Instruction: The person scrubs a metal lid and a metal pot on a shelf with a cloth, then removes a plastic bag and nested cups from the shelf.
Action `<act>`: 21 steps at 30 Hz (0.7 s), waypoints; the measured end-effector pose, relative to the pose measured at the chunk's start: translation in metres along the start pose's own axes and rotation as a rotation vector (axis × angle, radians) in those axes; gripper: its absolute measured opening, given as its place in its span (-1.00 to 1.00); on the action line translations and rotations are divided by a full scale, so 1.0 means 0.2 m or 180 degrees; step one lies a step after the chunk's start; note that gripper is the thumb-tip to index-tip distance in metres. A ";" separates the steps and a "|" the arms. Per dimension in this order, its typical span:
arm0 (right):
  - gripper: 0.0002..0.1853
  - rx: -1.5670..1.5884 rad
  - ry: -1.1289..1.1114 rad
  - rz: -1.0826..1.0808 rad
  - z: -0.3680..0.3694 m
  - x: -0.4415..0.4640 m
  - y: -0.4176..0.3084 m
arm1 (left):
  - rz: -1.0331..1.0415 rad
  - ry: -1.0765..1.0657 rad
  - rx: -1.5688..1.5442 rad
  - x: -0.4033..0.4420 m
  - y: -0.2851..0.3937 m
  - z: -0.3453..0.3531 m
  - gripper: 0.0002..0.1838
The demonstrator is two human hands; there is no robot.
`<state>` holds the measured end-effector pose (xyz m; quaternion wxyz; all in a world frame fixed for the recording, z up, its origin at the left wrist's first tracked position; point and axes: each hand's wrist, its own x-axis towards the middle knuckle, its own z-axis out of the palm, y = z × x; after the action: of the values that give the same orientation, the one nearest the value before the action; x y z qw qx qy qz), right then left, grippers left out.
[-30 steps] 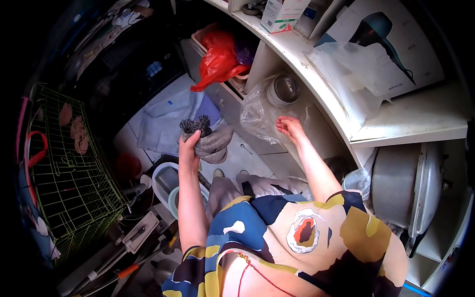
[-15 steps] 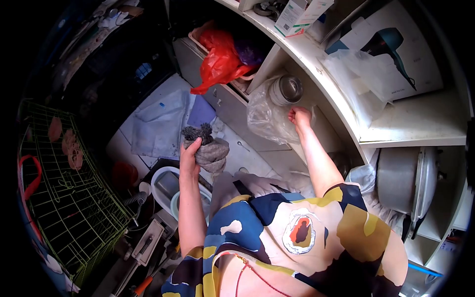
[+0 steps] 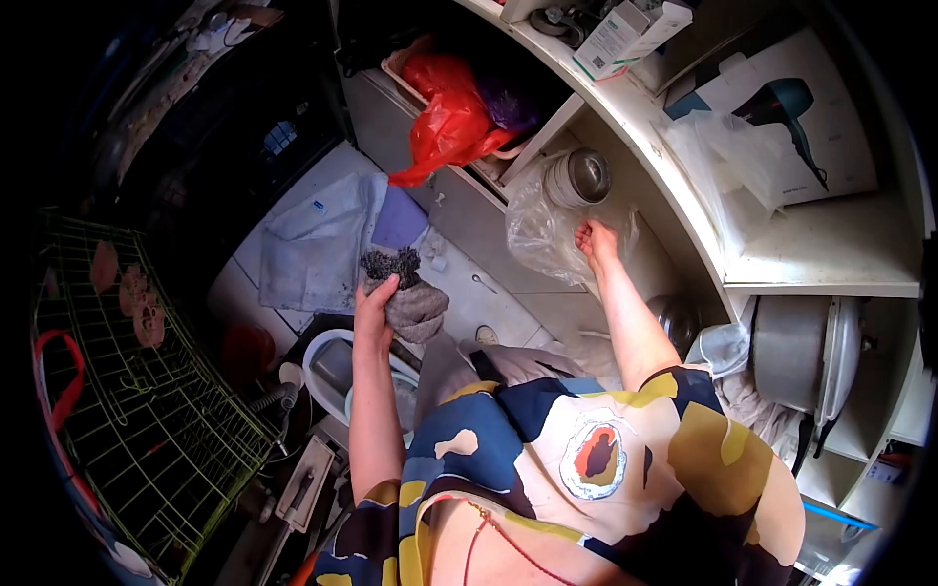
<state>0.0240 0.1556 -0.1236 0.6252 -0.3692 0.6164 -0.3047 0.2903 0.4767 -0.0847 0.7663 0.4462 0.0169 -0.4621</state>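
My left hand is closed around a bundled grey cloth with a dark, rough scrubber-like piece at its top. To the right, my right hand has its fingers curled together beside a clear plastic bag on the cabinet's lower shelf. Whether anything small is between those fingers is hidden. Just above this hand, stacked metal bowls stand at the bag's upper edge, apart from the fingers.
A red plastic bag hangs over a drawer. A hair dryer box and a white carton sit on the shelf. Below is a large metal pot. A green wire cage and basins are at left.
My right hand has curled its fingers and shifted slightly over the clear bag. My left hand still holds the cloth. The view has shifted, with the shelf items appearing further right.
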 end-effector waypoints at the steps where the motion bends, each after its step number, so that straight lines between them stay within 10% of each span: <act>1: -0.83 -0.0002 0.0011 -0.0009 0.00 0.02 0.01 | -0.0006 -0.0011 -0.0007 0.00 0.00 -0.01 -0.59; 11: -0.45 0.0630 0.0404 0.0545 0.20 0.21 -0.11 | -0.0197 -0.0200 0.0240 0.01 -0.01 -0.13 -0.64; 21: -0.53 0.2204 0.0216 0.1284 0.23 0.24 -0.14 | -0.0406 -0.0212 0.0595 -0.01 -0.03 0.06 -0.63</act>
<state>0.0754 0.1049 -0.1287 0.7393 0.0019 0.5576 -0.3775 0.2807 0.4689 -0.0816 0.6905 0.4981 -0.0234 -0.5240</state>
